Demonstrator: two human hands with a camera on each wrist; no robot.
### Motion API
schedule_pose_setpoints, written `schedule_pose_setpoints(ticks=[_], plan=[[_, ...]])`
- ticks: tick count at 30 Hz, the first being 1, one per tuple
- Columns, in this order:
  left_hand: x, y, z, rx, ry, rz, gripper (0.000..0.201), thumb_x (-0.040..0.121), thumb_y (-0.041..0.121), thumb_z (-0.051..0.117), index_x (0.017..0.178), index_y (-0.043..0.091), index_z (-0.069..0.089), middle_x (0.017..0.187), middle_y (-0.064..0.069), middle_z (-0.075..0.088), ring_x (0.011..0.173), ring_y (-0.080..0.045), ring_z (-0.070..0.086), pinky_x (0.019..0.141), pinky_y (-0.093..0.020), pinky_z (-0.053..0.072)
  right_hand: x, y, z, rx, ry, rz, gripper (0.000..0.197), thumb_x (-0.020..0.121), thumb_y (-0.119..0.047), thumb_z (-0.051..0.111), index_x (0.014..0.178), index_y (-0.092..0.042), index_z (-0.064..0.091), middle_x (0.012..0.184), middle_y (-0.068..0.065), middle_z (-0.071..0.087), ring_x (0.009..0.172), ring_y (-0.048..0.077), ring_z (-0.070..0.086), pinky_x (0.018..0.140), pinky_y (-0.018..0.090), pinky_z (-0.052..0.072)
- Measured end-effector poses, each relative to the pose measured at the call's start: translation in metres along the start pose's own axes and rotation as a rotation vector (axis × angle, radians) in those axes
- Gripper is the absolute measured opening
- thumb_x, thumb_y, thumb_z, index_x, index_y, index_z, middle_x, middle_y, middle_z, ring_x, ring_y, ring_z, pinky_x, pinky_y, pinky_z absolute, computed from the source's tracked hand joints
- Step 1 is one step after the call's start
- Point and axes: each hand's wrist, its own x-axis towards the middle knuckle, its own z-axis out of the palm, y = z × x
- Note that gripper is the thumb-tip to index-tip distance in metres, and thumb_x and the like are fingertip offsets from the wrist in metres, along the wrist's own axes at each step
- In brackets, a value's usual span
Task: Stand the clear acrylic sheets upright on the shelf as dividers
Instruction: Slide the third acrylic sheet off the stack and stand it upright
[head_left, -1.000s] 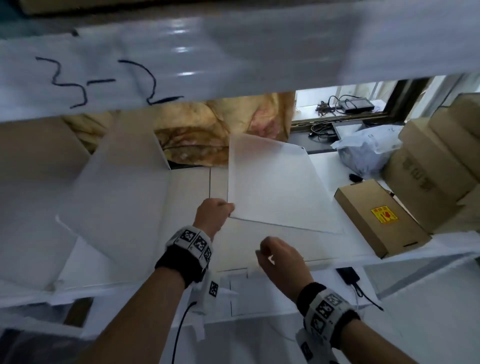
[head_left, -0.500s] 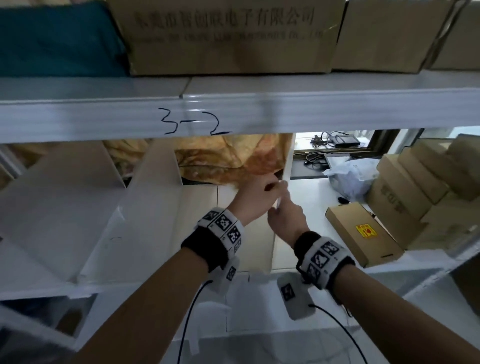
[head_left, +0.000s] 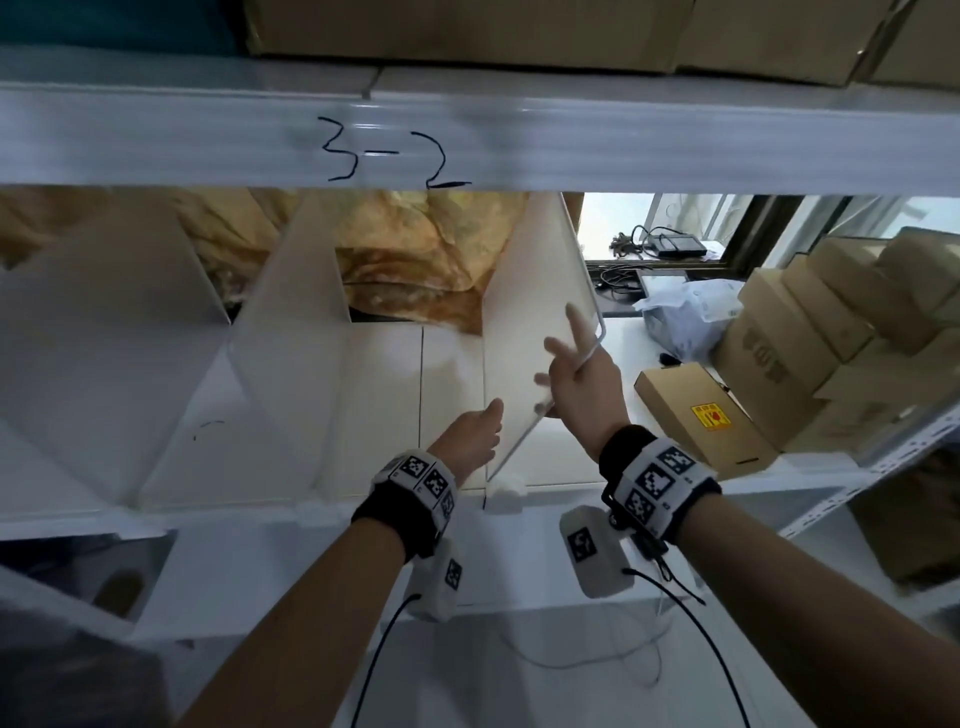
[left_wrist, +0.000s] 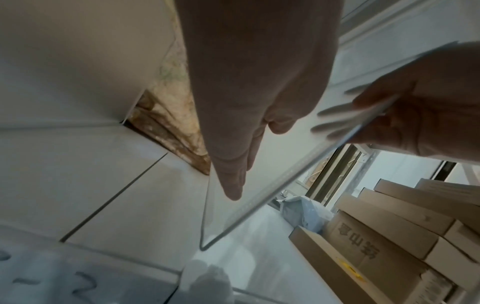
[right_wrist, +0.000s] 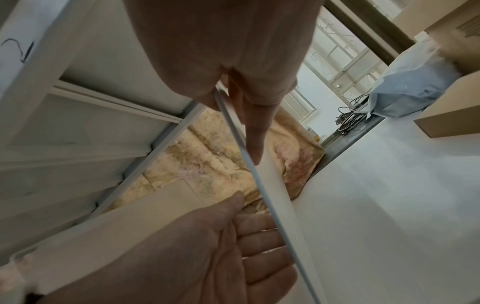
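Three frosted clear acrylic sheets are on the white shelf (head_left: 384, 415). Two of them, the left sheet (head_left: 104, 338) and the middle sheet (head_left: 291, 332), stand leaning. The third sheet (head_left: 524, 312) (left_wrist: 228, 222) (right_wrist: 272, 185) stands nearly upright and tilted, right of centre. Its lower front corner is just above a small white holder (head_left: 506, 491). My left hand (head_left: 470, 434) (left_wrist: 254, 102) lies flat, fingers straight, against the sheet's left face. My right hand (head_left: 582, 374) (right_wrist: 221, 41) pinches the sheet's front edge, with fingers on the left face and one finger on the right face.
The upper shelf beam marked "3-2" (head_left: 395, 150) hangs low above my hands. A flat brown box with a yellow label (head_left: 701, 415), stacked cartons (head_left: 831, 322) and a plastic bag (head_left: 685, 317) fill the shelf's right end. Yellow-brown cloth (head_left: 415, 260) lies behind.
The third sheet, slanted over the shelf a second ago, has been raised nearly upright. My left hand has dropped to its left face and my right hand has taken its front edge.
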Motion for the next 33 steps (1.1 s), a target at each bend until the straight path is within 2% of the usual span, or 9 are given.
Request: schedule_pose_setpoints(ticks=[2,4,7,10,12,14,23,28,33], plan=[[0.000,-0.007,0.001,-0.048,-0.042,-0.014,0.029,0.100,0.044,0.037,0.077,0.027,0.039,0.076,0.010,0.033,0.065,-0.004,0.034,0.062,-0.019,0.031,-0.002,0.002,0.004,-0.090,-0.013,-0.077,0.061,0.093,-0.011,0.034,0.148,-0.034,0.020,0.126,0.010,0.059,0.089,0.028,0.069,0.071,0.050,0.059],[-0.001,-0.012,0.001,-0.090,-0.064,-0.027,0.025,0.101,0.043,0.037,0.082,0.027,0.042,0.078,0.011,0.035,0.069,-0.003,0.038,0.067,-0.020,0.035,-0.003,0.005,0.006,-0.155,-0.025,-0.127,0.062,0.093,-0.011,0.034,0.148,-0.035,0.019,0.127,0.014,0.059,0.097,0.026,0.068,0.075,0.051,0.058],[0.000,-0.016,0.001,-0.115,-0.085,-0.016,0.033,0.102,0.042,0.035,0.120,0.017,0.046,0.104,0.009,0.046,0.101,-0.007,0.051,0.092,-0.025,0.040,-0.006,0.007,0.007,-0.156,-0.025,-0.131,0.062,0.094,-0.008,0.034,0.148,-0.034,0.019,0.125,0.015,0.060,0.106,0.023,0.066,0.075,0.050,0.058],[-0.001,-0.011,0.001,-0.107,-0.099,-0.012,0.036,0.102,0.044,0.035,0.116,0.015,0.051,0.109,0.007,0.048,0.103,-0.006,0.051,0.091,-0.020,0.041,-0.006,0.006,0.007,-0.162,-0.030,-0.138,0.063,0.093,-0.007,0.036,0.148,-0.034,0.020,0.123,0.014,0.061,0.093,0.028,0.068,0.071,0.052,0.058],[0.000,-0.008,0.002,-0.097,-0.092,-0.009,0.056,0.102,0.045,0.035,0.143,0.006,0.037,0.140,-0.001,0.045,0.131,-0.014,0.044,0.101,-0.024,0.036,-0.004,0.004,0.006,-0.169,-0.032,-0.143,0.063,0.093,-0.006,0.036,0.148,-0.033,0.020,0.127,0.014,0.060,0.083,0.032,0.068,0.065,0.052,0.058],[0.000,-0.005,0.005,-0.101,-0.096,0.007,0.065,0.102,0.046,0.035,0.150,0.004,0.025,0.155,-0.005,0.032,0.142,-0.019,0.034,0.105,-0.026,0.034,-0.003,0.003,0.004,-0.191,-0.035,-0.150,0.063,0.093,-0.006,0.036,0.148,-0.031,0.020,0.128,0.013,0.060,0.084,0.032,0.068,0.067,0.051,0.058],[-0.002,0.009,0.007,-0.068,-0.072,0.068,0.062,0.101,0.046,0.035,0.148,0.006,0.031,0.153,-0.004,0.037,0.139,-0.017,0.038,0.105,-0.025,0.036,-0.010,0.014,0.003,-0.279,-0.040,-0.175,0.064,0.092,-0.004,0.037,0.149,-0.027,0.021,0.125,0.014,0.064,0.083,0.023,0.070,0.070,0.039,0.060],[-0.006,0.023,0.000,-0.059,-0.055,0.137,0.063,0.100,0.049,0.036,0.148,0.008,0.033,0.152,-0.003,0.039,0.136,-0.015,0.042,0.107,-0.026,0.038,-0.008,0.011,-0.001,-0.221,-0.036,-0.158,0.067,0.091,-0.003,0.037,0.148,-0.035,0.019,0.130,0.011,0.060,0.081,0.023,0.070,0.066,0.046,0.060],[-0.011,0.034,0.005,-0.039,-0.085,0.167,0.063,0.100,0.050,0.036,0.149,0.010,0.034,0.151,0.001,0.040,0.132,-0.011,0.045,0.104,-0.025,0.039,-0.007,0.004,0.004,-0.198,-0.012,-0.180,0.067,0.091,-0.003,0.037,0.149,-0.032,0.018,0.130,0.015,0.060,0.096,0.022,0.069,0.078,0.046,0.058]])
